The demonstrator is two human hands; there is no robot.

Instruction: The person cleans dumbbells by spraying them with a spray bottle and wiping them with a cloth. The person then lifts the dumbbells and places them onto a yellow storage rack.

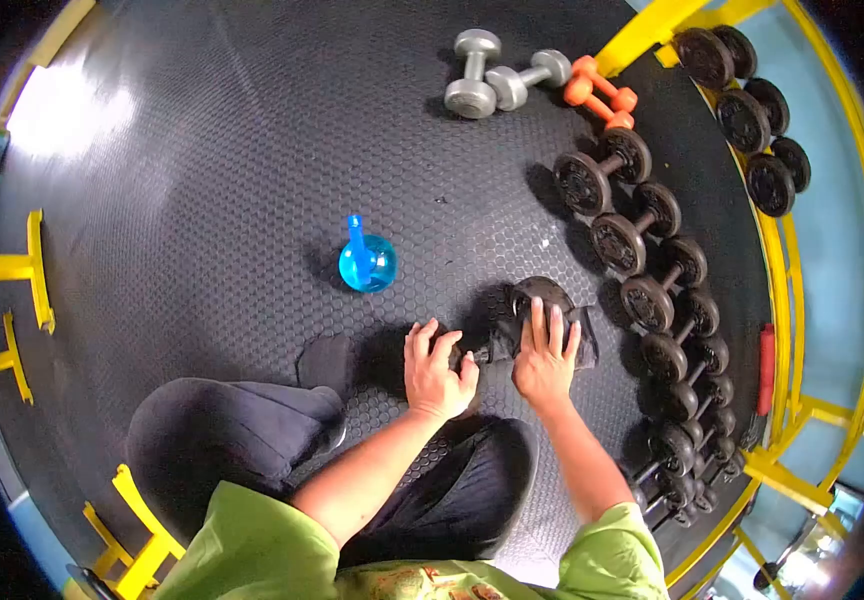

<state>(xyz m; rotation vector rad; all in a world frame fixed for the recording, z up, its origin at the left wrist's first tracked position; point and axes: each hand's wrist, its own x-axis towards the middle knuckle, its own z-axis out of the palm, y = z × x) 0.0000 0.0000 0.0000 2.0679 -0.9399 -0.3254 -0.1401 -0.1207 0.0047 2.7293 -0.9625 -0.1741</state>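
Note:
A black dumbbell [540, 289] lies on the floor in front of my knees, with part of its short metal handle showing between my hands. My left hand [436, 372] is curled over its left end, fingers bent and a little apart, covering most of that plate. At the other end, a dark cloth [585, 342] is draped against the plate and sticks out on both sides of my right hand [546, 365]. The right fingers lie long and close together, pressing the cloth on the plate; their undersides are hidden. Another dark cloth piece [325, 360] lies by my left knee.
A blue spray bottle [368, 264] stands ahead on the black rubber mat [252, 170]. Several black dumbbells [620, 243] line the right side, with grey dumbbells [473, 72] and orange dumbbells [600, 92] farther off. A yellow rack [790, 300] borders the right.

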